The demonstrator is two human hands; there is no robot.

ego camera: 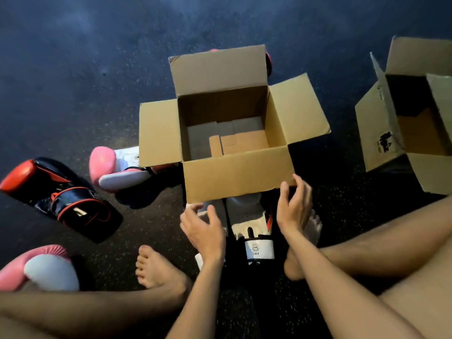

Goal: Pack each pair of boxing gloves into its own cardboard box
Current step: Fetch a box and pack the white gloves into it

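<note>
Fingers [194, 208] loose on both: left hand [205, 232] and right hand [294, 209] spread, gripping nothing, above white gloves [252, 216] on the floor [146, 216]. Cardboard box [237, 174] just ahead, flaps out, right fingertips by its near flap. Pink gloves [105, 167] and black-red glove [61, 194] left; second box [376, 123] right.

A dark speckled floor [73, 81] carries an open cardboard box [238, 177], upright. A second box [376, 133] lies tipped over, well right. A black-and-red glove [61, 194] and two pink-and-white gloves [110, 172] [36, 267] lie left. A white glove [254, 226] lies just before the upright box.
</note>
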